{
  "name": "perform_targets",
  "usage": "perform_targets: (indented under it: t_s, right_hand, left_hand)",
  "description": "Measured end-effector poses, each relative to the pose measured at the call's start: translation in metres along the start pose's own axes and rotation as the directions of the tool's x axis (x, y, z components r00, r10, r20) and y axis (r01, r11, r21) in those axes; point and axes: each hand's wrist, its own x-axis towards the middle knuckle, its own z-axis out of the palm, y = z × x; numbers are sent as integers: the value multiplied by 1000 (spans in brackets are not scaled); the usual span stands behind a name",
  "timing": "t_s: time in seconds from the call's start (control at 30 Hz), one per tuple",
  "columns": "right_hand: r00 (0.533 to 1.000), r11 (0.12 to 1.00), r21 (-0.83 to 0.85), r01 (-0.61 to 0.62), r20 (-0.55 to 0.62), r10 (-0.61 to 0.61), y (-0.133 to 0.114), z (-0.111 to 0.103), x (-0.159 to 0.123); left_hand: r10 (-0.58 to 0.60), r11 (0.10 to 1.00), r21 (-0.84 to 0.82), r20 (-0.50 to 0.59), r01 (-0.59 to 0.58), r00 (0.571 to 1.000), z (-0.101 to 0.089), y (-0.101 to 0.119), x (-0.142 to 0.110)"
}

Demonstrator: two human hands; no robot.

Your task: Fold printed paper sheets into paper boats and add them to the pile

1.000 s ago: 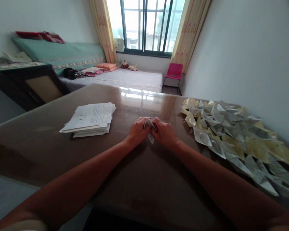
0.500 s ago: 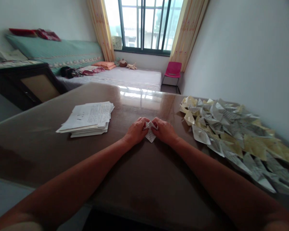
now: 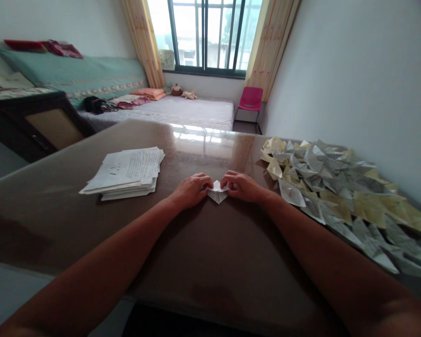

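A small folded piece of printed paper (image 3: 218, 196) lies at the middle of the brown table, its lower corner pointing toward me. My left hand (image 3: 193, 189) pinches its left corner between thumb and fingers. On the opposite corner, my right hand (image 3: 243, 186) has the same kind of pinch. Between the two hands the paper's top shows as a pale peak, and the fingertips cover both side corners.
To the left on the glossy table (image 3: 182, 262) sits a stack of printed sheets (image 3: 124, 171). Many folded paper shapes (image 3: 323, 180), white and yellowish, crowd the right side by the wall. Beyond are a bed (image 3: 196, 110), a pink chair (image 3: 250, 99) and a dark cabinet (image 3: 52, 126).
My hands have moved apart sideways, and the folded paper between them now lies wider and flatter. The view has shifted slightly.
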Motion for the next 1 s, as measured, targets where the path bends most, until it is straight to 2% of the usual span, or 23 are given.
perform_targets:
  t_s: [0.2,0.3,0.4,0.53,0.6,0.67,0.77,0.87,1.0]
  right_hand:
    - [988,988,148,52,133,-72,13,-15,-3]
    - [982,987,150,61,169,-86,15,-18,-4]
    - [983,985,150,83,152,-106,15,-16,-3]
    - [991,984,160,76,93,-91,17,-11,0]
    - [994,987,151,59,86,-73,19,-10,1]
    - [994,990,135,44,92,-57,19,-8,1]
    - [999,998,65,16,31,-18,14,-6,1]
    - [1000,995,-98,-14,-25,12,3,-3,1]
    - [995,932,-361,6,95,30,-11,-6,-1]
  left_hand:
    - [142,986,71,101,-150,985,-10,-14,-5]
    - [164,966,179,144,-188,976,-16,-11,-8]
    - [157,940,277,173,-201,972,-20,-1,-11]
    - [197,923,311,124,-227,972,-18,10,-13]
    - [246,924,281,85,-260,966,-13,12,-12]
    - [289,922,242,90,-303,953,-8,12,-11]
    - [308,919,225,104,-324,946,-3,11,-10]
    - [300,918,249,73,-309,951,0,12,-10]
    - [280,928,232,86,-292,956,-1,12,-11]
